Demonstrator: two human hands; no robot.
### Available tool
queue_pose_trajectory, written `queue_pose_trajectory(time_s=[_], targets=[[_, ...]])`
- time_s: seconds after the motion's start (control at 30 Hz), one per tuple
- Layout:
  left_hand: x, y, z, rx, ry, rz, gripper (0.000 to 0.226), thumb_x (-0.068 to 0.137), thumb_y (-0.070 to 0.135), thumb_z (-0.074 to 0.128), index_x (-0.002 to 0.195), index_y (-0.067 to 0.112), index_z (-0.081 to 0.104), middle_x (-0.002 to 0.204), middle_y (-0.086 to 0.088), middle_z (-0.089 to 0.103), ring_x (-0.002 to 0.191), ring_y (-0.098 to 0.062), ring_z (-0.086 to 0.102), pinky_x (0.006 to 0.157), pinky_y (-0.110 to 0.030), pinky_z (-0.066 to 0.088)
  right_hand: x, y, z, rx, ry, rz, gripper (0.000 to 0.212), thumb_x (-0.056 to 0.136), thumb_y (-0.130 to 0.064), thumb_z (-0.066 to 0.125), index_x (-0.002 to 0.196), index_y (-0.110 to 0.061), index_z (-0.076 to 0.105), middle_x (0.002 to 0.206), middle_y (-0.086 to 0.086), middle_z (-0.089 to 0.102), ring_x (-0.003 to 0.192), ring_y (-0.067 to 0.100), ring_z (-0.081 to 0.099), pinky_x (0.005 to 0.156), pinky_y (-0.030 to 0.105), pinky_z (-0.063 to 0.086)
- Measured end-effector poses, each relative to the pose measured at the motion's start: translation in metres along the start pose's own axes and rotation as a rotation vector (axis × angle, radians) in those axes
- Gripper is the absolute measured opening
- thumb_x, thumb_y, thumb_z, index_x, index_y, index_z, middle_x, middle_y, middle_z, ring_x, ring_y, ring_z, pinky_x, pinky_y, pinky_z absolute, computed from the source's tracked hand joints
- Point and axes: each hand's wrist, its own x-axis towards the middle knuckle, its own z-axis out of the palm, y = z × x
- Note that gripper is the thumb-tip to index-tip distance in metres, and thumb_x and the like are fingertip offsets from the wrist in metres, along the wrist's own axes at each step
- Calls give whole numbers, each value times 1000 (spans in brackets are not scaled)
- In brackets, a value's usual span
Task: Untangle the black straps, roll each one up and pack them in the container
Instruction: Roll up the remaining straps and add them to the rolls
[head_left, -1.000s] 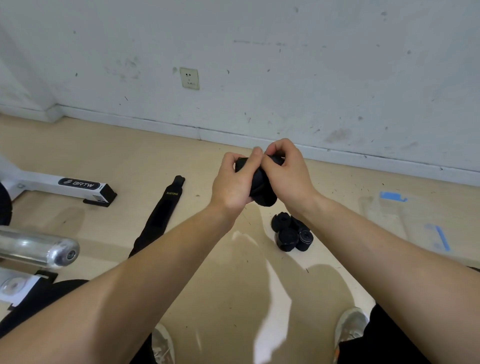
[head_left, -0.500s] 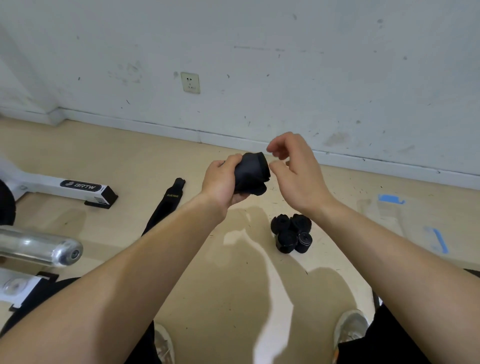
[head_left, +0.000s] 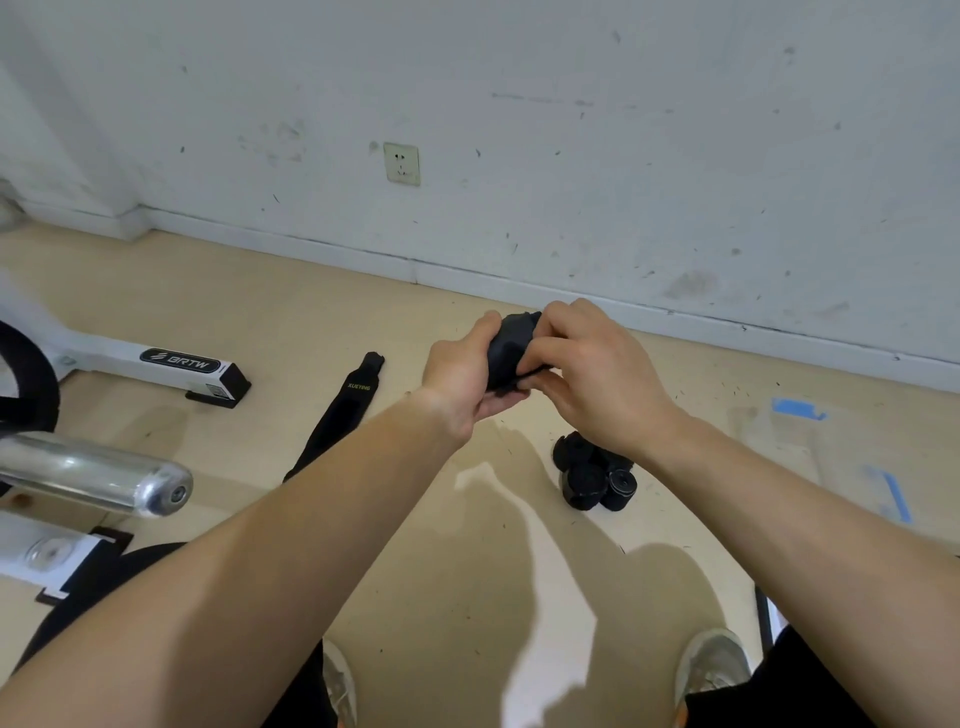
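The black strap (head_left: 511, 351), nearly rolled, is held mid-air between both hands. The left hand (head_left: 460, 376) wraps round it and the right hand (head_left: 592, 374) pinches its loose end. The step is rolling (likely the last turn). The next move calls for fixing the end, then setting it by the finished rolls (head_left: 592, 475) on the floor (head_left: 467, 597) below. A flat strap (head_left: 337, 415) on the left waits unrolled.

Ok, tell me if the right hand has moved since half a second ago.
Yes. The right hand has dropped slightly against the baseboard and now grips the rolled strap that the left hand holds.
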Motion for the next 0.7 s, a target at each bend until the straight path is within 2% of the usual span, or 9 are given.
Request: queue_pose_trajectory(time_s=[0.07, 0.13, 0.2, 0.27, 0.43, 0.5, 0.57, 0.63, 0.7], targets=[[0, -5, 2, -12, 2, 17, 41, 102, 43, 59, 108, 4, 71, 101, -16, 75, 69, -23, 75, 68, -34, 65, -1, 1, 0, 89, -4, 87, 9, 80, -12, 81, 82, -17, 74, 86, -6, 55, 83, 21, 50, 65, 34, 42], [-1, -7, 3, -45, -9, 18, 42, 102, 44, 58, 110, 4, 71, 102, -16, 76, 72, -23, 77, 70, -33, 64, -3, 0, 1, 255, 4, 227, 8, 83, -15, 80, 84, -19, 73, 86, -12, 51, 86, 8, 51, 76, 23, 43], [0, -7, 2, -77, -25, 9, 43, 103, 44, 58, 113, 4, 71, 104, -15, 77, 74, -22, 78, 70, -32, 64, -3, -2, 3, 387, 39, 354, 11, 83, -14, 81, 83, -20, 73, 86, -14, 51, 85, -6, 52, 77, 7, 37], [0, -5, 1, -89, -29, 1, 42, 103, 43, 58, 114, 5, 71, 106, -15, 77, 76, -21, 78, 69, -31, 63, -2, -6, 4, 447, 71, 431, 14, 80, -13, 83, 81, -21, 72, 86, -14, 53, 84, -13, 52, 75, 3, 36], [-3, -5, -1, -49, -12, -8, 39, 101, 43, 60, 112, 7, 71, 100, -12, 74, 65, -17, 75, 64, -27, 62, 1, -8, 3, 461, 97, 512, 37, 70, -20, 90, 87, -28, 57, 95, -10, 52, 88, -2, 50, 75, 6, 36], [-4, -7, -2, -15, -3, -14, 39, 100, 43, 62, 110, 7, 72, 94, -11, 74, 60, -18, 74, 64, -27, 62, 2, -2, 0, 490, 14, 499, 52, 69, -22, 91, 105, -36, 56, 113, -13, 50, 104, 5, 51, 86, 11, 38], [-5, -10, -2, 39, -27, -18, 41, 100, 46, 62, 111, 8, 73, 95, -10, 75, 61, -19, 74, 64, -27, 62, 1, 6, -7, 640, -156, 477, 69, 75, -17, 88, 130, -42, 55, 133, -15, 49, 119, 8, 53, 98, 22, 45], [-7, -14, -3, 99, -71, -31, 42, 99, 49, 60, 109, 11, 75, 96, -9, 76, 63, -21, 73, 65, -27, 62, -1, 12, -10, 781, -301, 457, 64, 83, -9, 82, 138, -32, 59, 136, -14, 59, 120, 3, 59, 101, 22, 47], [-10, -18, -4, 148, -76, -61, 43, 98, 52, 58, 107, 14, 75, 93, -9, 77, 61, -23, 72, 64, -28, 62, -3, 13, -8, 819, -331, 464, 51, 86, -7, 78, 133, -23, 65, 128, -12, 68, 115, -1, 63, 98, 17, 48]])
